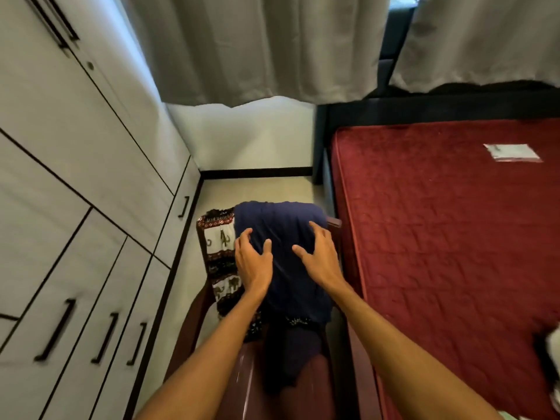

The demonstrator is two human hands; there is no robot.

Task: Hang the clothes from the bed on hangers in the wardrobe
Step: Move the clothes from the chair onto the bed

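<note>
Wardrobe point(75, 177): left side of the scene, white panels with dark seams. We count every door and drawer in view as closed.
Handles point(56, 328): black bars on the near drawer fronts.
Curtains point(257, 47): pale grey, hanging along the far wall above the floor point(257, 189).
Chair point(189, 319): dark maroon and glossy, standing between the wardrobe and the bed, with its back on the far side.
Patterned garment point(219, 256): elephant print in white, black and red, draped over the left part of the chair back and partly under the navy one.
Navy garment point(281, 219): draped over the chair back and hanging down onto the seat. It is on the chair, not on the bed.
Left hand point(253, 263): on the navy garment's left edge. The fingers point(246, 236) are curled, and with the thumb they bunch the cloth.
Right hand point(322, 259): on the same garment, further right. The fingers point(318, 230) are spread and bent with the tips touching the cloth, and we see nothing gathered in them.
Bed point(454, 237): right side of the scene, a red quilted mattress in a dark frame.
Label point(512, 152): white, lying flat on the far part of the mattress.
</note>
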